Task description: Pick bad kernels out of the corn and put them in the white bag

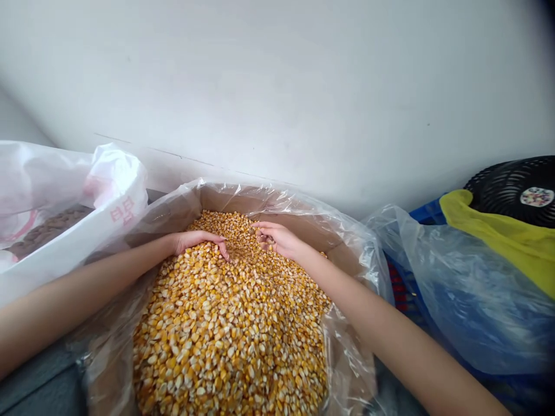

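A deep heap of yellow and cream dried corn kernels (225,329) fills a cardboard box lined with clear plastic (277,202). My left hand (198,242) rests palm down on the far part of the heap, its curved fingertips dipping among the kernels. Just to the right, my right hand (277,240) is curled with its fingers in the kernels. A few kernels show between those fingers, but I cannot tell whether it holds them. Both forearms reach in over the plastic rim.
At left, a white sack with pink print (117,211) holds brown beans or seeds (47,231). At right, clear plastic (468,289) covers a blue crate, with a yellow-green cloth (511,242) and a round black fan grille (515,190) beyond. A white wall (277,86) stands behind.
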`<state>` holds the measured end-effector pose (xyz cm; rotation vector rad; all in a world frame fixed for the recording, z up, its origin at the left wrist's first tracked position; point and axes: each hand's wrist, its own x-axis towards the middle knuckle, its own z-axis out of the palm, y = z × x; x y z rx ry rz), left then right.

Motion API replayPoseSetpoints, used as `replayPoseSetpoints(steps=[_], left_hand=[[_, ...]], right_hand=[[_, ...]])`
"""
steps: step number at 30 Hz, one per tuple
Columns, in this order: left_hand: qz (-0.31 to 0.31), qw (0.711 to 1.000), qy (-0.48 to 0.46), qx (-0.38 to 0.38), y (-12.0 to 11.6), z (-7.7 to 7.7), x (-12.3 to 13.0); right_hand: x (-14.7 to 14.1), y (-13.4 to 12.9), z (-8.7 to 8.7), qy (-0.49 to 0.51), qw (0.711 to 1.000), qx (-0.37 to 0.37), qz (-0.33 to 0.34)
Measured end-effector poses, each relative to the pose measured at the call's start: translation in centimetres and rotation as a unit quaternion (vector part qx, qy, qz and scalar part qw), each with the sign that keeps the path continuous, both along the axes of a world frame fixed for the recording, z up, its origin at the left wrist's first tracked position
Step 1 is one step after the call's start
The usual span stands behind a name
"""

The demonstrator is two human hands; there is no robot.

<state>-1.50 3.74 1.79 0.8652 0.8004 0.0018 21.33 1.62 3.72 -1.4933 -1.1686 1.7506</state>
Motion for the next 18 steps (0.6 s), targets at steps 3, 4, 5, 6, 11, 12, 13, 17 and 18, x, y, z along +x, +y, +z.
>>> replayPoseSetpoints(steps=[3,4,5,6,11,12,13,17,18], left_hand=[[0.0,1.0,0.009,0.005,0.2,-0.3,0.0],[-0.002,1.0,0.007,0.007,0.3,-0.3,0.0],[-0.005,1.0,0.005,0.011,0.3,-0.3,0.0],[-0.007,1.0,0.008,0.018,0.4,-0.2,0.0],[-0.013,0.987,0.057,0.149,1.3,-0.5,-0.5],[-0.006,0.977,0.067,0.2,1.5,-0.6,-0.5],[0.004,0.963,0.082,0.258,1.7,-0.7,-0.6],[-0.003,0.833,0.18,0.524,1.7,-0.7,-0.1],[-0.026,0.792,0.195,0.579,1.5,-0.8,0.2]], right_hand=[[0.3,1.6,-2.3,-0.138,0.989,0.047,-0.035],[0.2,2.0,-3.0,-0.204,0.975,0.087,-0.018],[0.1,2.5,-3.7,-0.274,0.953,0.129,0.006],[-0.1,2.8,-4.3,-0.337,0.926,0.166,0.03],[-1.1,4.2,-6.5,-0.435,0.872,0.212,0.074],[-1.1,4.3,-6.7,-0.427,0.877,0.209,0.07],[-1.1,4.3,-6.6,-0.42,0.881,0.207,0.067],[-0.1,4.1,-5.1,-0.313,0.936,0.156,0.047],[0.3,4.0,-4.4,-0.233,0.964,0.122,0.034]])
